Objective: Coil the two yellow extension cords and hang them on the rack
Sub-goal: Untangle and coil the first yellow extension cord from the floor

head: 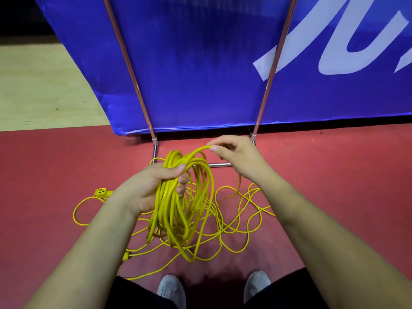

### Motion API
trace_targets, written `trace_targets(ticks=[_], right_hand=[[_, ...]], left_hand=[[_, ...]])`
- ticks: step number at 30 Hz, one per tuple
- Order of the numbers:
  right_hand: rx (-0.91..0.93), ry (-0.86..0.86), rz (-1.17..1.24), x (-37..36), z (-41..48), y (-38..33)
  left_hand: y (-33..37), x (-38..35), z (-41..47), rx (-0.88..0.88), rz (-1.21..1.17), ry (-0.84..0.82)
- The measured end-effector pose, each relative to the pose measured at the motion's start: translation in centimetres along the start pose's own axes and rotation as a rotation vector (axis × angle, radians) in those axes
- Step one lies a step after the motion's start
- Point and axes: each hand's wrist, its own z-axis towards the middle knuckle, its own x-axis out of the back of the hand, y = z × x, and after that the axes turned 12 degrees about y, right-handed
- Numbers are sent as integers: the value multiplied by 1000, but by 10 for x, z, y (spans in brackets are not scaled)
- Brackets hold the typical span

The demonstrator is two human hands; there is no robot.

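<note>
Yellow coil point(171, 210), centre of frame: many turns gathered, hanging from my left hand point(153, 188), whose fingers are curled tight round the top of the bundle. My right hand point(236, 157), just above and to the right, pinches one fresh loop between thumb and forefinger, the other fingers loosely bent. That loop arches from the pinch across to the bundle.

Step in hand, as I judge it: laying the next turn onto the coil. To do it well, the new loop should match the hanging turns in size, lie against them without a twist, and be tucked under the left fingers before the right lets go. The left grip must not slacken, or the turns will slide.

Loose cord point(247, 233) lies in tangled curves on the red floor point(334, 175), below and to the right of both hands; a socket end point(101, 192) lies at middle left. Whether these strands are one cord or two, I cannot tell. Coiling is unfinished. No cord shows on the visible part of the rack point(275, 63), whose poles stand before a blue banner point(200, 63) across the top of frame.
</note>
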Motion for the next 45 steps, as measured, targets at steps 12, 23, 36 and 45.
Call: trace_targets(ticks=[12,23,36,45], right_hand=[[-404,-276,-358,4,-1,114],[-466,-133,-252,-37,2,72],[-192,-344,214,-43,16,-31],[-399,-551,103,-21,8,55]], left_hand=[[28,25,11,-269,-390,-23],[24,49,13,-383,71,477],[13,30,2,-124,106,175],[23,37,5,-193,-161,32]])
